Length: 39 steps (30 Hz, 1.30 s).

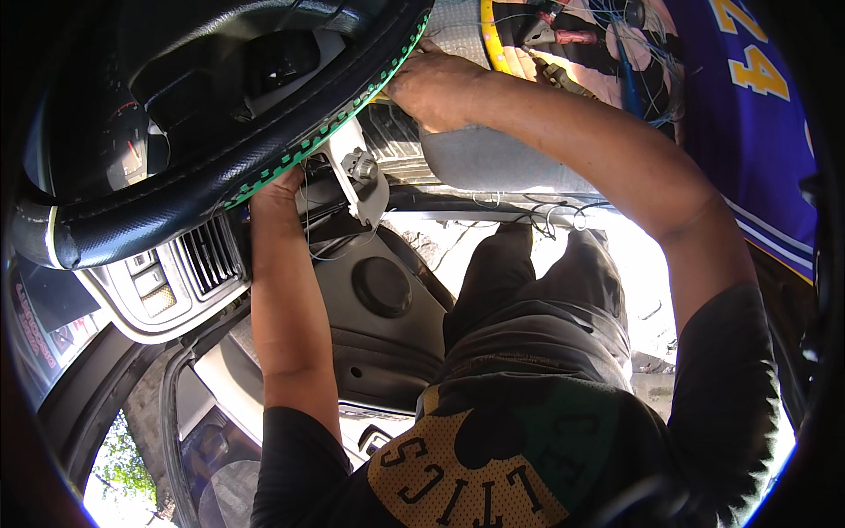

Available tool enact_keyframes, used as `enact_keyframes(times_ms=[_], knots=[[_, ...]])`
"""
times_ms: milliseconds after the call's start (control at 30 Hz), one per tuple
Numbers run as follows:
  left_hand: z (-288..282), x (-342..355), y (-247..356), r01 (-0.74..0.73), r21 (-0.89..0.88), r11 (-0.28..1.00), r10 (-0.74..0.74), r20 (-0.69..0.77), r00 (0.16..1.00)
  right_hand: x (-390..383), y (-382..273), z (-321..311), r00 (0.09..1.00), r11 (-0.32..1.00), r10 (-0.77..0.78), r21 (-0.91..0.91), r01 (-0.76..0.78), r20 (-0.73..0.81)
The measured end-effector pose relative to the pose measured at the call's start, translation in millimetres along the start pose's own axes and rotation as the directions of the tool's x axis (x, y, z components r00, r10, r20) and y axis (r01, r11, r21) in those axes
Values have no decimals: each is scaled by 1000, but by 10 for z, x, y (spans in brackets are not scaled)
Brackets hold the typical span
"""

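Reaches with two bare hands toward a black, textured steering wheel [220, 167] at the upper left of the view, with a clear gap between the hands. Tucks the left hand [283, 182] behind the lower rim, fingers out of sight, close to dark wires [310, 195] under the wheel. Cannot tell the grip of that hand, closed or loose. Bends the right arm across from the right and sets the right hand [433, 88] just beside the green-patterned edge [290, 160] of the rim, fingers partly hidden. Cannot tell a hold there either.

Has, between the forearms, a pale trim piece [371, 201] with a round fitting [359, 165]. Has, left of the left forearm, a slatted air vent [211, 255] and a switch panel [151, 283]; to its right, a door panel [396, 330] with a round speaker cover [380, 286].

Has, beyond the right forearm, a yellow curved band [493, 37], a red-handled tool [574, 37], a slim blue tool [628, 79] and tangled thin wires. Wears a dark printed T-shirt [519, 440] and dark trousers [568, 295]. Has purple fabric [748, 158] at far right.
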<state>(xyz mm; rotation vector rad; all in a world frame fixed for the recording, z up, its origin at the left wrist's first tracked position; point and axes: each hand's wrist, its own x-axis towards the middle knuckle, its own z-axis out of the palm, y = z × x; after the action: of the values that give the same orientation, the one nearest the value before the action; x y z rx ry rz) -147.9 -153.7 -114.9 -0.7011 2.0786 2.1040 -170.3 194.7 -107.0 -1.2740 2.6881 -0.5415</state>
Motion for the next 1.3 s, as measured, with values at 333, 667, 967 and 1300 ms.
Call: enact_keyframes(times_ms=[333,667,967,1300], knots=[[-31,30,-6,-1,-220,976,9,35,999,150,83,19,986,994,-107,41,103,127],[41,95,-22,-1,-126,992,4,20,1000,249,132,-534,812,423,-165,784,-455,560],[-4,32,-57,7,-84,996,-8,-11,1000,-84,-18,-156,999,1000,8,-8,-8,39],[71,-45,-46,-51,-37,998,51,11,999,-44,14,-103,1000,999,-16,-44,17,18]])
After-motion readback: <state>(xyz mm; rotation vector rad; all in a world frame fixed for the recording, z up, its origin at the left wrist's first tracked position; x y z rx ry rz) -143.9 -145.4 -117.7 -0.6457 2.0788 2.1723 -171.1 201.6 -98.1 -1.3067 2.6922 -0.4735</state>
